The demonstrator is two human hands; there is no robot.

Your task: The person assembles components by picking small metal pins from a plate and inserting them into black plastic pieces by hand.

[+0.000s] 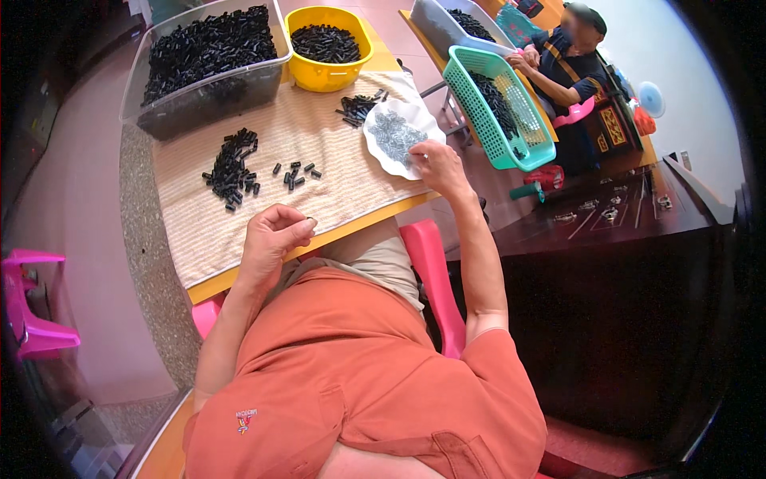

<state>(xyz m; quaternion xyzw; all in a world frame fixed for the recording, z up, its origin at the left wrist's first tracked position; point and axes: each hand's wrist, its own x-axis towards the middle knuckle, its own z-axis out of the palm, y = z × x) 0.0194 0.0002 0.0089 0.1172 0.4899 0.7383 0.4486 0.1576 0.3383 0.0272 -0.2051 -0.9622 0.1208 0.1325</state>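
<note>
My left hand [273,233] rests near the front edge of the cloth-covered table [239,231], fingers pinched on a small black part. My right hand [437,164] reaches to the white plate [381,152], which holds a heap of small grey metal pieces [396,134]; its fingertips touch the plate's near rim. A pile of short black tubes [233,168] lies beyond my left hand, with a few loose ones [297,173] beside it. More black parts [359,105] lie next to the plate.
A clear tub [203,56] and a yellow bowl [327,48] full of black parts stand at the back. A teal basket [499,104] sits to the right, where another person [570,64] works. Pink stool [32,303] at left, dark cabinet [622,231] at right.
</note>
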